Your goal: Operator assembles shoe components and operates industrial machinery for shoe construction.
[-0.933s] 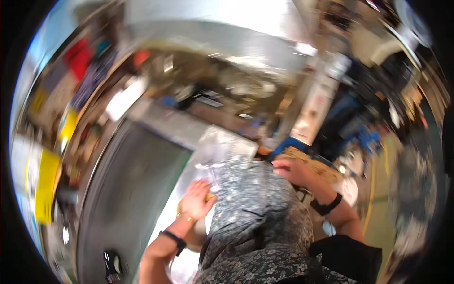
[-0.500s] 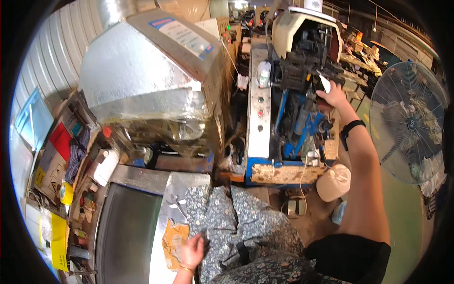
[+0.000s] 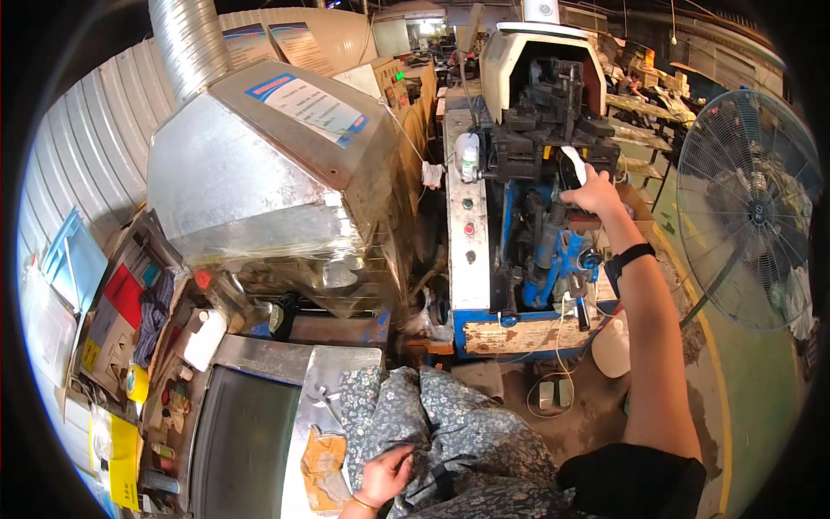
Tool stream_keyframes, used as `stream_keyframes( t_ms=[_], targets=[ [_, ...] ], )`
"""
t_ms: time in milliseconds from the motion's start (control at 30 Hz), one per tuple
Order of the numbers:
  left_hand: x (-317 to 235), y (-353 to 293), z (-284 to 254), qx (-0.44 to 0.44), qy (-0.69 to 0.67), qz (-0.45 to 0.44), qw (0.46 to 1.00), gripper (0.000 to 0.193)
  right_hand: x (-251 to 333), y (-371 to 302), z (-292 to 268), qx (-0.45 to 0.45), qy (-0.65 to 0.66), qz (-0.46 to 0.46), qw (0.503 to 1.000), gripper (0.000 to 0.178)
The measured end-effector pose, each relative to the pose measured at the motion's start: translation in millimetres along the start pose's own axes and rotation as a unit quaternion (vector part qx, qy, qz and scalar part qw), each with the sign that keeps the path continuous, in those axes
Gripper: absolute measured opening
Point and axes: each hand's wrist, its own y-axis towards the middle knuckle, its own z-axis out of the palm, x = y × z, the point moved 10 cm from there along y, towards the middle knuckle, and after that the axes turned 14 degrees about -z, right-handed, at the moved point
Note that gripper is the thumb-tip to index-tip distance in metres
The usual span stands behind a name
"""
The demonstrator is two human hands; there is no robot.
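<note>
My right hand (image 3: 595, 194) reaches far forward to the blue and black machine. Its fingers close on a white elongated piece (image 3: 573, 163), which is held against the machine's black clamp parts (image 3: 553, 130); what kind of piece it is I cannot make out. A dark band circles that wrist. Low over my flower-patterned apron (image 3: 467, 424), my left hand (image 3: 386, 476) is loosely curled, and nothing shows in it. Beside it, a brown-orange cloth pad (image 3: 325, 467) lies on the metal ledge, with scissors (image 3: 327, 406) just beyond.
A metal-hooded machine (image 3: 268, 173) with a dark conveyor belt (image 3: 246, 441) stands to the left. A large fan (image 3: 752, 208) is at the right. A spray bottle (image 3: 468, 157) sits by the button panel (image 3: 469, 251). A white jug (image 3: 612, 346) is on the floor.
The view has tilted up and shifted. My right hand keeps the white piece, now nearer the clamp parts. My left hand has moved right, from the pad's edge onto the apron.
</note>
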Motion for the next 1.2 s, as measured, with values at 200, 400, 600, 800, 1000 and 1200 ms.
stream_keyframes(
  t_ms=[200, 400, 600, 800, 1000, 1200],
  targets=[
    [-41.2, 10.5, 15.2, 0.043, -0.017, 0.048, 0.998, 0.024, -7.4, -48.5, 5.3, -0.147, 0.019, -0.050, 0.988, 0.094],
    [-58.7, 12.7, 18.0, 0.095, -0.082, 0.064, 0.990, 0.024, 12.4, -123.2, 2.2, -0.358, 0.054, -0.239, 0.901, 0.074],
    [-65.2, 53.3, -13.8, 0.001, -0.190, 0.023, 0.982, 0.030, 110.7, -263.8, 71.5, -0.310, 0.324, -0.324, 0.833, 0.092],
    [22.8, 72.4, -59.9, -0.054, -0.705, -0.179, 0.684, 0.052, 286.2, -423.4, 150.1, 0.127, 0.484, -0.560, 0.660, 0.110],
    [32.3, -1.1, -60.5, 0.134, -0.146, -0.167, 0.966, 0.050, 285.1, -441.6, 259.9, 0.587, 0.559, -0.120, 0.573, 0.050],
    [107.0, -90.6, -143.0, -0.172, -0.170, -0.163, 0.956, 0.061, 284.7, -448.0, 319.6, 0.565, 0.620, 0.121, 0.530, 0.043]
  ],
)
